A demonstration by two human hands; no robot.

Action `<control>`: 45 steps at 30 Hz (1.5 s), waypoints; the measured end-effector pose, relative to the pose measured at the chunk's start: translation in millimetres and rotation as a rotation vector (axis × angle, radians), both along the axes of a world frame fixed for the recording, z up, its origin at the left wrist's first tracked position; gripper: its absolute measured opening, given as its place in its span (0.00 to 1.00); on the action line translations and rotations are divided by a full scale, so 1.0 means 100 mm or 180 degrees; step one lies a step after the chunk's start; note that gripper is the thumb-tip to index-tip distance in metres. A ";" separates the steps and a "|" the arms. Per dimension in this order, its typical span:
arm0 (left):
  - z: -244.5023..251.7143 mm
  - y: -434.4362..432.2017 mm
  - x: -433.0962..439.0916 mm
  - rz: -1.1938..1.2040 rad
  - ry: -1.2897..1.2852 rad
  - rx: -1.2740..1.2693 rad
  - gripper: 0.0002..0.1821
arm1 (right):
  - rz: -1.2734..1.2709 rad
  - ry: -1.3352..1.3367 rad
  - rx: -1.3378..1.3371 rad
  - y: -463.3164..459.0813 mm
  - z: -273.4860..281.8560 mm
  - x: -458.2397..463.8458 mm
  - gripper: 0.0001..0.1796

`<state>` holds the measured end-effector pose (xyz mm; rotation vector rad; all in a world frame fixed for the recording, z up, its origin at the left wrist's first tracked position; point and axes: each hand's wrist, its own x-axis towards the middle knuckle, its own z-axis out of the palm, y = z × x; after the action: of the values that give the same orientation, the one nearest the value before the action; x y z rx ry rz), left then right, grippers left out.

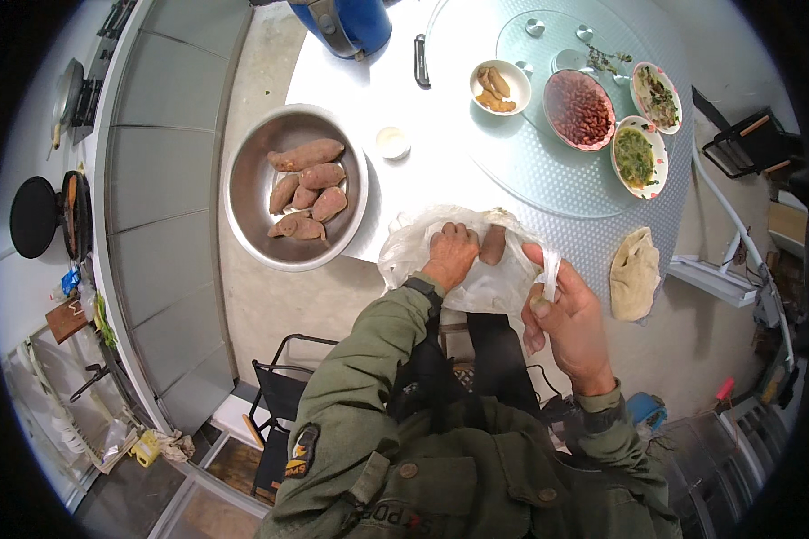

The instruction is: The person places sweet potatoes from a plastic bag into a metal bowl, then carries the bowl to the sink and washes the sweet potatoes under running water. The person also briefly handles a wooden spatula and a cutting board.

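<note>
A thin white plastic bag (492,286) lies at the near edge of the table, its mouth spread towards me. My right hand (573,316) grips the bag's twisted handle on the right side. Inside the opening a single sweet potato (493,245) shows. Just left of it is my left hand (453,252), back up and fingers curled down into the bag; whatever lies under those fingers is hidden. To the left, a wide stainless steel basin (243,202) holds several reddish-brown sweet potatoes (321,176).
On the glass turntable (512,158) stand a bowl of red beans (578,111), a small bowl of yellowish pieces (501,87) and two bowls of green food. A folding utility knife (421,62), a small white cup (392,143), a blue appliance (350,27) and a beige cloth (635,275) surround my hands.
</note>
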<state>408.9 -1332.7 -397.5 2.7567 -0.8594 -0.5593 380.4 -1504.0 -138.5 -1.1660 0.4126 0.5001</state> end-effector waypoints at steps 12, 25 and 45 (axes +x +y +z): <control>0.03 -0.67 -0.18 0.1306 0.1028 -0.1185 0.13 | 0.0238 0.0048 0.0101 -0.09 0.01 -0.01 0.32; 0.21 -0.60 -0.06 0.1268 0.1318 -0.1228 0.09 | 0.0162 0.0103 -0.0011 -0.06 -0.04 0.03 0.35; 0.75 0.20 -0.37 0.2255 0.1658 -0.2977 0.31 | 0.0028 -0.0005 -0.0159 0.15 0.06 0.21 0.34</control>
<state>372.1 -1313.1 -322.6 1.7325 0.0392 -0.5019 401.1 -1488.9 -132.8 -1.2169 0.4208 0.4990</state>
